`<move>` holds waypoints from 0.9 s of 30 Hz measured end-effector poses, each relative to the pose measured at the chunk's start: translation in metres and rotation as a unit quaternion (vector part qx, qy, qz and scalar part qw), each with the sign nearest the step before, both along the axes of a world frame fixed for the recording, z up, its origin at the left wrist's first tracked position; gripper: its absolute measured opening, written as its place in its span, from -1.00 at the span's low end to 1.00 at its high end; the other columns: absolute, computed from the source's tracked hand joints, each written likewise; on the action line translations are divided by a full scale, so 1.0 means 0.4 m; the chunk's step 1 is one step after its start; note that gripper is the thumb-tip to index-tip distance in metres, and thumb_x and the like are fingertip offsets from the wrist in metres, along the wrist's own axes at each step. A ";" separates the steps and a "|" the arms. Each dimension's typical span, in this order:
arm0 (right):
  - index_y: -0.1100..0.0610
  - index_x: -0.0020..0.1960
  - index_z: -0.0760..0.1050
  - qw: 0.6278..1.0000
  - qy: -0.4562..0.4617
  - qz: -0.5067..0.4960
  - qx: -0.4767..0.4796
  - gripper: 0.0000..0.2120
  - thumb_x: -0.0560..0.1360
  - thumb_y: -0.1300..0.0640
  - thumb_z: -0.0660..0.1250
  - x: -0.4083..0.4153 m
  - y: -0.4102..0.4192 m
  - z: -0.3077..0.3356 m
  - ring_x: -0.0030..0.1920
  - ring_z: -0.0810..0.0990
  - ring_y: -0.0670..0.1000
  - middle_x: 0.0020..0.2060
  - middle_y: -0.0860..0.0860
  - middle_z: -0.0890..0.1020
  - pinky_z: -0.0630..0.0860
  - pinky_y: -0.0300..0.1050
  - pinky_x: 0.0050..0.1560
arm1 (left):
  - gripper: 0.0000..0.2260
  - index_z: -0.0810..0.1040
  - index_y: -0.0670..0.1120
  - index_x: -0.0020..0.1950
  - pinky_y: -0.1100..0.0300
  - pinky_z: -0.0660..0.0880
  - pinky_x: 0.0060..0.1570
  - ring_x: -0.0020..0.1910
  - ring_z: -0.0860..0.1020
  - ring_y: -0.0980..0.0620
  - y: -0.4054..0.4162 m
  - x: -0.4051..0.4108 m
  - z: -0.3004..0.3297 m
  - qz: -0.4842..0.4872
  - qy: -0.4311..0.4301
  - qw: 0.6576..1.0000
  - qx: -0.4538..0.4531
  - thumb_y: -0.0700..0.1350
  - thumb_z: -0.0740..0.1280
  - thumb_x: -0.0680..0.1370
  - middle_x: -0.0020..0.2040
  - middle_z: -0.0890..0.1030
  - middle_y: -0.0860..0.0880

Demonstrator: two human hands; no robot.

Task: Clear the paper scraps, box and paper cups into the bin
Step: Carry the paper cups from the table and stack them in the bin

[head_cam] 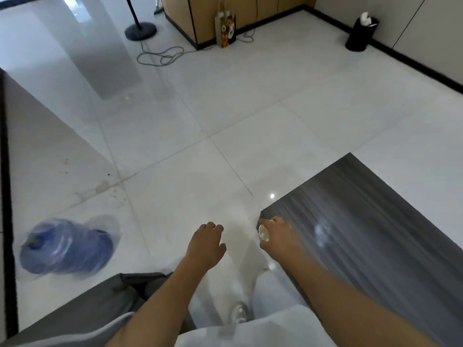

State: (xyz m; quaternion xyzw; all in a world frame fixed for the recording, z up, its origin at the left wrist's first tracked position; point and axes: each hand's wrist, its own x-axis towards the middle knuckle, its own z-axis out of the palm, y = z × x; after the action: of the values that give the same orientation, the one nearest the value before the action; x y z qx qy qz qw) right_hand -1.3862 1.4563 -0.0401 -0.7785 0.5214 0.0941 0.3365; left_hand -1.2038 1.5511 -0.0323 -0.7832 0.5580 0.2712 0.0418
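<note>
R hand (275,236) is curled round a small white paper cup (263,232); cup lies sideways in the grip, round end facing left, seen between thumb and fingers. Grip sits right at the near-left corner of the dark wood-grain table (363,221), hand partly over the tabletop edge. A blurred pale smudge is seen on the tabletop further right, too smeared to ID.

L hand (208,244) is held out over the floor, fingers loosely curled, nothing held. It is just left of the R hand, not touching it, w/ a gap of bare tile between.

Black bin (360,33) stands far off at top right, against the wall's dark skirting, white scraps sticking out of its top. Cup and bin are well apart, w/ white tiled floor (225,108) between them; the table's left edge and far corner bound that stretch on the right.

Other edges: blue water jug (65,246) lies on the floor at lower left, motion-blurred. Grey seat (100,301) at bottom left, beside the L forearm. Wooden cabinet (225,11) at top centre w/ a patterned gift bag (225,31) leaning on its corner. Round black stand base (140,31) and a looped cable (160,56) are seen on the floor at top left. Pale trousers and a shoe are seen below the hands.
</note>
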 end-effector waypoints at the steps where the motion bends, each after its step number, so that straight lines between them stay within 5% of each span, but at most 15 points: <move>1: -0.10 0.42 0.33 1.000 -0.002 0.005 0.000 -0.46 0.46 0.11 0.33 0.027 -0.032 0.000 0.28 0.35 0.12 0.33 0.04 0.34 0.45 -0.05 0.16 | -0.59 0.33 -0.06 0.41 0.15 0.37 0.20 0.30 0.36 -0.04 -0.030 0.028 -0.002 0.001 -0.001 1.000 -0.005 0.00 0.21 0.58 0.33 0.40 -0.04; 27: -0.10 0.46 0.27 0.979 0.005 -0.205 -0.019 -0.43 0.48 0.10 0.32 0.458 -1.296 -0.036 0.31 0.30 0.12 0.36 0.03 0.28 0.48 -0.04 0.13 | -0.59 0.32 -0.06 0.41 0.15 0.38 0.18 0.32 0.33 -0.03 -1.487 0.537 -0.034 -0.184 0.022 0.983 0.000 -0.01 0.23 0.57 0.35 0.38 -0.04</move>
State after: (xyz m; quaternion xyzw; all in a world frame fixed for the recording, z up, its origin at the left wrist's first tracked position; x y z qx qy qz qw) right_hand -1.2030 0.9378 -0.0543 -0.6609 0.6733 0.0168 0.3310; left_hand -0.9891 0.9563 -0.0460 -0.6612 0.6931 0.2762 0.0788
